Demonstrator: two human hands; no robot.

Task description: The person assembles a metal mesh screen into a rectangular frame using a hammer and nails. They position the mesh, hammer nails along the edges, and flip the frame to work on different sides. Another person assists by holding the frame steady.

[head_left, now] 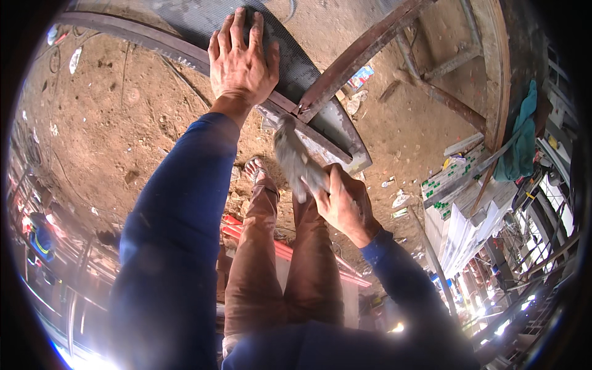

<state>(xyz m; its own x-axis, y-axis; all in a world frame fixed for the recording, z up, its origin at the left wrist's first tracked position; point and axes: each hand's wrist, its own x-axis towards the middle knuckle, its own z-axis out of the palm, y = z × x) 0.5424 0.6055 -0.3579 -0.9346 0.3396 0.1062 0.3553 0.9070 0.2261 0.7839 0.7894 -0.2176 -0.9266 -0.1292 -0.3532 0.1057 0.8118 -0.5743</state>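
**Blue sleeves (176, 203) filled our foreground, both hands at a frame corner**

Left sleeve was closest to the lens, running up from the lower edge. Our left hand (242, 68) lay palm down across the long brown rail (148, 38), fingers straight and a little spread, tips out over the dark textured panel (293, 71). It pressed flat and gripped nothing.

Our right hand (347, 206) sat lower and to the right, fingers curled closed around one end of a grey object (296, 157). That was smeared by motion blur, so we couldn't tell its exact kind. Its far end pointed up-left, right by the corner where the second brown bar (364, 58) met the rail. Contact there: couldn't tell.

Panel lay behind the rail and bar, its tapered end showing past the corner to the right.

Below the work we had brown trousers (256, 259) and a sandalled foot (254, 169) on littered dirt ground (98, 105). Red lengths (282, 250) lay behind our legs.

Off to the right: tube framework (444, 100) up top, green cloth (521, 139) draped lower down, a stack of pale strips (441, 197) beside it. Glare washed out the bottom left.
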